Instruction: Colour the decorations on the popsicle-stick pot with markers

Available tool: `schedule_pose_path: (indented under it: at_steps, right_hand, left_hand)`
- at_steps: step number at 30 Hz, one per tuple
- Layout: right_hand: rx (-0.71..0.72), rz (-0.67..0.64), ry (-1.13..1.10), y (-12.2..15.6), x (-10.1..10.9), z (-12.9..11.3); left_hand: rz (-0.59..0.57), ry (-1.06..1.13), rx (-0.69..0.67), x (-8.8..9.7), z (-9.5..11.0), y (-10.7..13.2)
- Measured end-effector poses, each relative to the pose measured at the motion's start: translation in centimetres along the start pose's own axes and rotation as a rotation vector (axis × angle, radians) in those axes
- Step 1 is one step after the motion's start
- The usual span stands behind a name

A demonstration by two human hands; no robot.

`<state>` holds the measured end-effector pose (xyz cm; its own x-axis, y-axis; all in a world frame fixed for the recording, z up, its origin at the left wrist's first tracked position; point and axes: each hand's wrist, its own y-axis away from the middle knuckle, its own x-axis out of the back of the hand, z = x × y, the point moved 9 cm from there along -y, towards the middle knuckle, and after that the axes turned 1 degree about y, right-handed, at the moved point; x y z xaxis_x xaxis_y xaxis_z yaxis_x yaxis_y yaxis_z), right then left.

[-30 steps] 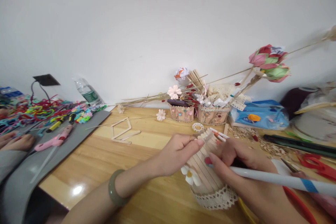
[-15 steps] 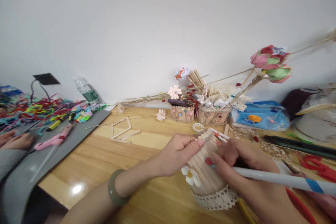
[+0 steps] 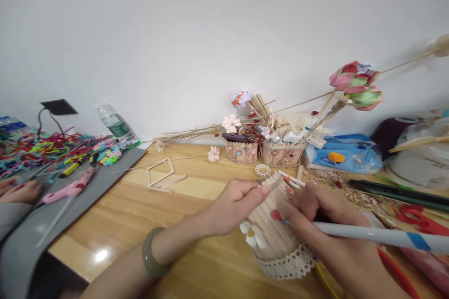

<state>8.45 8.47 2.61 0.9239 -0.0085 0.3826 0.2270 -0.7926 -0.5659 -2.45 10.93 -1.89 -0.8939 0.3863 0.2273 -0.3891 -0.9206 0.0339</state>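
Observation:
My left hand [image 3: 235, 208] grips the top edge of a craft-stick holder [image 3: 271, 226] between thumb and fingers, and the holder stands tilted above the table. White lace trim [image 3: 286, 264] runs round its lower end. A white flower [image 3: 253, 234] with a yellow centre sits on its left side. In my right hand [image 3: 326, 229], closed near the tip, is a white marker pen [image 3: 372, 232] with a blue band. Its bluish tip is beside a red petal-like patch [image 3: 275, 215] on the sticks; I cannot tell whether they touch. My right fingers hide part of the holder's right side.
Two decorated stick baskets [image 3: 242, 151] with dried flowers and pens stand at the wall, beside a blue tissue pack [image 3: 343, 152]. Red scissors [image 3: 417, 217] and shavings lie right. Left are loose craft sticks [image 3: 161, 175], a pink glue gun [image 3: 70, 188] and another person's hands [image 3: 21, 190].
The view has shifted slightly. The pen tip has drawn back a little to the right of the red patch, which shows larger. My left hand keeps its grip on the holder.

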Motion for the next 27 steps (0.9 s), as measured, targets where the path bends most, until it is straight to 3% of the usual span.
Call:
schedule_pose_path:
  at_steps: [9,20,23,27]
  right_hand:
    - [-0.062,0.087,-0.029,-0.1,0.6,0.4]
    - [-0.07,0.025,-0.019,0.2,0.3,0.8]
    - [-0.134,0.033,-0.121,0.0,0.2,1.3]
    - [-0.328,0.172,-0.416,0.2,0.7,3.3]
  left_hand:
    - [-0.008,0.035,0.036,-0.1,-0.7,0.1]
    - [-0.017,0.058,-0.007,-0.3,-0.3,0.0]
    - [-0.021,0.02,-0.024,-0.2,-0.2,-0.2]
    - [-0.086,-0.28,-0.128,0.1,1.3,-0.2]
